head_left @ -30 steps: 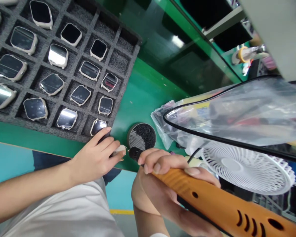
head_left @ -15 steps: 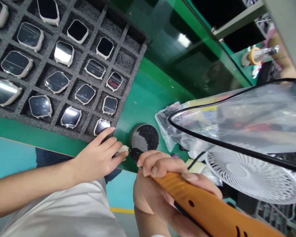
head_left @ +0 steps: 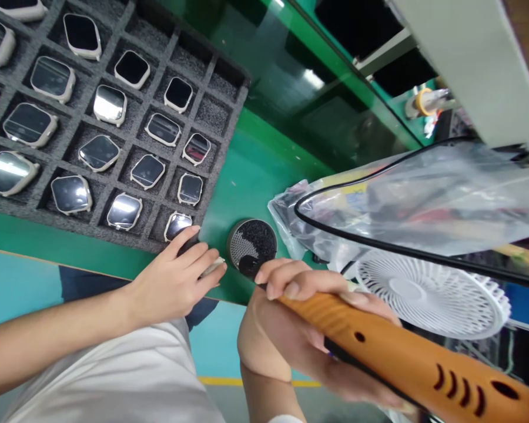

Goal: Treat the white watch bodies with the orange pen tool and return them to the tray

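Observation:
My left hand rests at the near edge of the green bench, fingers pinched on a small pale watch case beside the tray's corner. My right hand is wrapped round an orange electric screwdriver; its black tip sits at the rim of a round dish of small screws, just right of the watch case.
A grey foam tray holds several smartwatch cases in its pockets at the left. A clear plastic bag with a black cable and a white desk fan lie to the right. Shelving stands behind.
The screwdriver tip has shifted right, away from the watch case and onto the screw dish. My left hand has kept its place.

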`<state>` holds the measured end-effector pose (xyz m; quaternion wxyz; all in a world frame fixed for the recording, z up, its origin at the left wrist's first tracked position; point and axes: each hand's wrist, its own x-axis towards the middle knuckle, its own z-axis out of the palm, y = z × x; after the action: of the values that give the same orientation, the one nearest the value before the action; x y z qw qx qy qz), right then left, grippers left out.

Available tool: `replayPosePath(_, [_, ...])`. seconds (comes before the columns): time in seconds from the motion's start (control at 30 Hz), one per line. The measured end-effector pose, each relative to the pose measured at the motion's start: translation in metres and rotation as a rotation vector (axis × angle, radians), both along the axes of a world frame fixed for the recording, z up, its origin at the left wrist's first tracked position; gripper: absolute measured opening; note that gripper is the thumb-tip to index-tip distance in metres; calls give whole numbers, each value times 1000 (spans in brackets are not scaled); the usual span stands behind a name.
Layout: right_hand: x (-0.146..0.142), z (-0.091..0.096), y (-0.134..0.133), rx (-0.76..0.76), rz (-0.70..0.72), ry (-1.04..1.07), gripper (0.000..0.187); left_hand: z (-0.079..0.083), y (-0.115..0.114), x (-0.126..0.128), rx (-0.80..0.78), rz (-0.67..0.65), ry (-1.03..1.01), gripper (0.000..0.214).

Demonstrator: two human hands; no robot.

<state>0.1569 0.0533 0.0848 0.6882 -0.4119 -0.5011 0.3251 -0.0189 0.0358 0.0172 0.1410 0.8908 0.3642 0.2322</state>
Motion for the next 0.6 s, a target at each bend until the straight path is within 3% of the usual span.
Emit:
replayPosePath(0.1, [3, -1, 6, -46, -23, 13, 52, 1, 0, -2, -19, -71, 19, 47])
replayPosePath(0.17, [4, -3, 7, -74, -10, 24, 49, 1, 0, -2, -10, -48, 25, 43])
replayPosePath(0.3, [4, -8, 6, -93, -22, 40, 50, 1, 0, 2, 30, 29, 61, 35])
replayPosePath(0.6, [3, -8, 6, -105, -53, 47, 48, 1, -1, -1, -55, -56, 22, 44])
